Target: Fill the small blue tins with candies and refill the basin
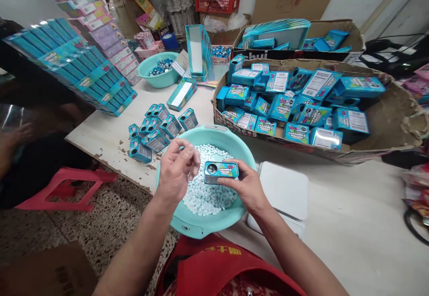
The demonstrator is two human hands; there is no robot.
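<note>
My right hand [246, 182] grips a small blue candy box [228, 170] printed "CARAMELO MACIZO", lying level with its dark round hole toward the left. My left hand [177, 166] is beside it, fingers curled and thumb pressed in; whatever they hold, if anything, is hidden. Both hands are over a turquoise basin [246, 146] of pale blue-white candies [209, 200]. Several similar blue boxes [156, 140] with round holes stand grouped on the table, beyond the basin to the left.
A white scale [284, 189] sits right of the basin. Behind it, a cardboard tray [390, 122] holds many blue boxes. Filled display cases [80, 70] are stacked at left, near a person's hand [13, 142]. A smaller turquoise bowl [159, 79] stands farther back. A red stool [70, 189] is below.
</note>
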